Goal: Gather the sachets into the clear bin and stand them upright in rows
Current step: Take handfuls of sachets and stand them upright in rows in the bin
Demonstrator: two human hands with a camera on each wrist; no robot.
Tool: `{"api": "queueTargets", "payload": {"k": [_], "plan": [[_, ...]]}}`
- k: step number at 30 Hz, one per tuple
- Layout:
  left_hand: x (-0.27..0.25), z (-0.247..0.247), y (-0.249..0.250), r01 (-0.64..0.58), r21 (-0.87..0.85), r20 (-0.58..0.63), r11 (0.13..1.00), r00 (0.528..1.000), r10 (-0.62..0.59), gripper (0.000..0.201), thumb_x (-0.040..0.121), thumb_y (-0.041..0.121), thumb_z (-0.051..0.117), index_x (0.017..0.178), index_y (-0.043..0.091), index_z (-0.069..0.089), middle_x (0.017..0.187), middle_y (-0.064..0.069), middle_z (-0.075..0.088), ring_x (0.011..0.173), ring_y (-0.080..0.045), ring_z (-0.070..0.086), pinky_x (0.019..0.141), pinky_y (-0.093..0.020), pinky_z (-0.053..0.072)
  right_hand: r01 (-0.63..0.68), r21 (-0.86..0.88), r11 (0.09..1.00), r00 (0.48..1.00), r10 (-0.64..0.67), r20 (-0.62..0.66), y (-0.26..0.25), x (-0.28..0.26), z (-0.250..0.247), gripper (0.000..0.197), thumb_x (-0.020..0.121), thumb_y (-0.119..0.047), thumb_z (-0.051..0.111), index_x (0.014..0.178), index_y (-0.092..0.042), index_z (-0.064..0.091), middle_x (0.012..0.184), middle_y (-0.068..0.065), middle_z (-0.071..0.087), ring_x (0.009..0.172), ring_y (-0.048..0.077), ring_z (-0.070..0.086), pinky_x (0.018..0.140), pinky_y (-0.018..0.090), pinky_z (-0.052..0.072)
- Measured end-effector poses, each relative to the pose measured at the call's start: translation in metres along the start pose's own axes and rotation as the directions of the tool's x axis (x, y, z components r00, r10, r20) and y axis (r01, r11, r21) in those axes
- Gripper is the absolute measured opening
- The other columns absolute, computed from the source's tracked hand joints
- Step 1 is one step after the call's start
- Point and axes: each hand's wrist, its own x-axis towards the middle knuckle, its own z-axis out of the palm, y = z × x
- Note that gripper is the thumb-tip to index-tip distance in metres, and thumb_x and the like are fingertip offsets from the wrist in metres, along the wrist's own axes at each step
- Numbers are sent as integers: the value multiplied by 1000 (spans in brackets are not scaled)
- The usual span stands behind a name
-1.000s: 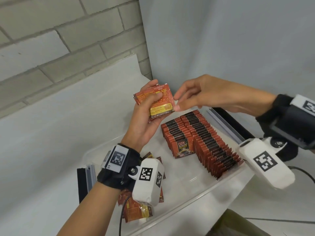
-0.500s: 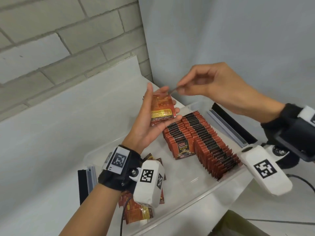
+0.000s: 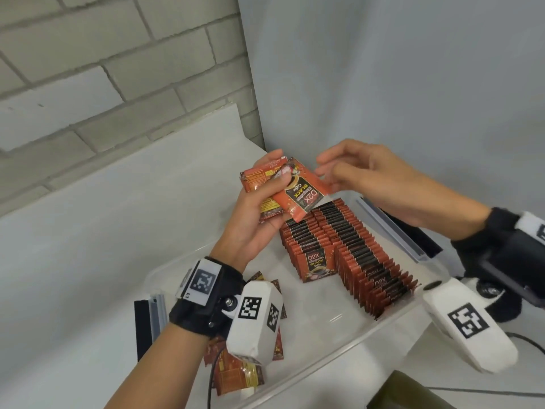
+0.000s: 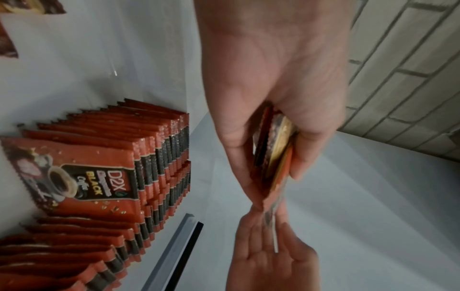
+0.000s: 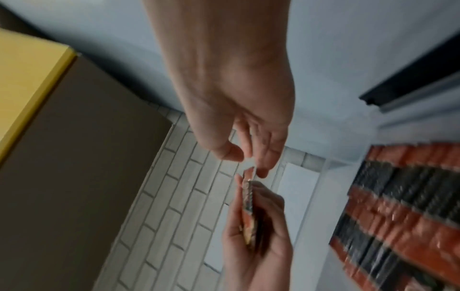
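Above the clear bin (image 3: pixel 348 346), left hand (image 3: pixel 250 219) clamps a small stack of sachets (image 3: pixel 290 188), fanned for sorting; right hand (image 3: pixel 368 175), fingers relaxed and apart, touches the front sachet's edge. Upright rows (image 3: pixel 348 255) stand below.

I'm looking down at a white surface (image 3: pixel 88 261) that runs into the corner where a pale brick wall (image 3: pixel 88 69) meets a plain grey one. The clear bin (image 3: pixel 348 346) sits directly on it, near its front edge. Just left of the bin a short black and grey rail (image 3: pixel 149 320) lies on the surface, and a longer rail of the same make (image 3: pixel 395 228) lies along the bin's far right side.
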Motion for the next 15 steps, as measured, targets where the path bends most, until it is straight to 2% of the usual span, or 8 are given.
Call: {"api": "queueTargets", "payload": {"k": [1, 2, 4, 5, 8, 11, 15], "plan": [[1, 0, 0, -13, -12, -2, 1000, 1000, 13, 40, 79, 9, 63, 115, 24, 60, 110, -6, 67, 101, -23, 67, 82, -38, 57, -60, 48, 997, 998, 60, 5, 0, -2, 2, 16, 89, -21, 63, 102, -12, 63, 95, 1, 71, 87, 12, 69, 84, 21, 54], [1, -1, 0, -23, -22, 0, 999, 1000, 23, 39, 80, 8, 62, 115, 24, 60, 110, -6, 67, 101, -23, 67, 81, -36, 57, -112, 68, 991, 994, 110, 29, 3, -3, 4, 28, 84, -32, 68, 102, -11, 62, 94, 2, 71, 89, 13, 69, 86, 23, 54], [1, -1, -1, -34, -32, 7, 999, 999, 34, 38, 81, 7, 60, 115, 24, 59, 109, -6, 68, 100, -23, 67, 82, -36, 57, -163, 34, 986, 984, 159, 84, 8, -6, 9, 50, 65, -48, 73, 100, -12, 65, 96, 6, 73, 94, 17, 69, 89, 26, 53], [1, -1, -1, -39, -36, 12, 999, 999, 40, 37, 82, 7, 60, 115, 24, 59, 109, -6, 68, 100, -24, 67, 84, -37, 56, -167, 20, 986, 981, 165, 101, 10, -8, 12, 55, 59, -50, 75, 97, -12, 67, 95, 7, 74, 95, 19, 69, 90, 27, 53], [1, -2, -3, -60, -52, 30, 997, 998, 61, 39, 82, 5, 60, 117, 23, 59, 110, -6, 67, 103, -24, 66, 88, -39, 54, -186, 67, 980, 979, 179, 102, 16, -9, 17, 52, 57, -42, 78, 95, -8, 69, 93, 8, 74, 94, 21, 70, 89, 27, 55], [1, -2, -3, -77, -53, 42, 996, 996, 79, 43, 82, 2, 61, 119, 24, 57, 113, -8, 65, 106, -26, 64, 92, -41, 52, -198, 126, 972, 978, 188, 86, 19, -8, 17, 38, 61, -33, 78, 87, -6, 69, 94, 13, 74, 91, 23, 70, 90, 30, 55], [1, -3, -1, -88, -43, 32, 995, 996, 89, 50, 79, -1, 63, 119, 27, 58, 119, -11, 63, 112, -30, 62, 91, -40, 54, -187, 319, 929, 982, 179, 54, 18, -8, 14, 18, 74, -12, 74, 87, -4, 63, 89, 18, 72, 82, 20, 70, 83, 27, 58]]}}
